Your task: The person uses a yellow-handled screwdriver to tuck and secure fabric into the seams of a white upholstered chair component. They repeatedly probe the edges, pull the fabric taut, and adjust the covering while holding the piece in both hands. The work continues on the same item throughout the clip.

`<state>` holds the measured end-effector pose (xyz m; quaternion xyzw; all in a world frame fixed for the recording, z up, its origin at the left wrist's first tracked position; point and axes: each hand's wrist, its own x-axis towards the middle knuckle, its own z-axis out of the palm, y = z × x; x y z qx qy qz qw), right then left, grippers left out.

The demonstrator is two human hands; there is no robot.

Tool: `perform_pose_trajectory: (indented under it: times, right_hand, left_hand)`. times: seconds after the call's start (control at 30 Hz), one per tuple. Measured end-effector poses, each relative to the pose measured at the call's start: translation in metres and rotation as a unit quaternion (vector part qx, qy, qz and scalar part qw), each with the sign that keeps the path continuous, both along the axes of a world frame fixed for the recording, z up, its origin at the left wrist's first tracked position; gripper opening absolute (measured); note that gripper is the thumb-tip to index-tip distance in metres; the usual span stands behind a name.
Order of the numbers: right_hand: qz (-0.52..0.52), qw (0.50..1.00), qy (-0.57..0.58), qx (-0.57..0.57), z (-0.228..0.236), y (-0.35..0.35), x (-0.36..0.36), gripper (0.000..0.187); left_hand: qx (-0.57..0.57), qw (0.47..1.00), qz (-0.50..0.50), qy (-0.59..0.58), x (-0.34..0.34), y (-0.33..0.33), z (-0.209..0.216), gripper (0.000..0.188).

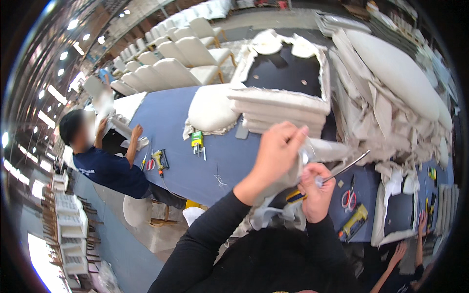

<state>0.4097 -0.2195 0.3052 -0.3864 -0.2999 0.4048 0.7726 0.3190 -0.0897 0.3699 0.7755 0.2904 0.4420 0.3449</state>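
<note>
My left hand point(283, 149) is closed with its fingers pinched together on pale beige fabric point(322, 150), whose loose folds hang down in front of me. Just to its right, my right hand point(316, 191) is wrapped around a screwdriver point(349, 164) with a yellow-and-black handle and a long metal shaft that points up to the right. Its fingertips are close to the fabric; whether they also grip it I cannot tell. Right of this hand lie red-handled scissors point(349, 198) and a yellow staple gun point(352, 222).
Stacked upholstered panels point(278, 110) and a large fabric heap point(391, 88) stand beyond my hands on the blue table point(166, 117). A co-worker point(110, 161) handles a panel at the left, near another staple gun point(159, 161). Another person's hands point(398, 254) are at lower right.
</note>
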Motion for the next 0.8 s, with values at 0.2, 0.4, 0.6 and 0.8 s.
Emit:
perform_pose_trajectory:
  times: [0.2, 0.4, 0.6, 0.8]
  right_hand:
    - [-0.005, 0.999, -0.041, -0.035, 0.005, -0.009, -0.012, 0.015]
    - [-0.122, 0.958, -0.258, -0.032, -0.004, 0.013, -0.006, 0.011]
    - [-0.068, 0.952, -0.299, -0.025, -0.022, 0.021, -0.010, 0.019]
    - [0.018, 0.999, 0.040, -0.024, -0.013, 0.012, 0.008, 0.032]
  left_hand:
    - [-0.066, 0.998, -0.001, -0.004, -0.011, 0.013, -0.005, 0.041]
    - [-0.085, 0.996, 0.001, -0.005, -0.014, 0.001, 0.002, 0.039]
    - [-0.065, 0.995, -0.055, 0.045, -0.023, 0.004, 0.005, 0.024]
    - [-0.033, 0.981, -0.157, 0.107, -0.040, 0.018, 0.006, 0.041]
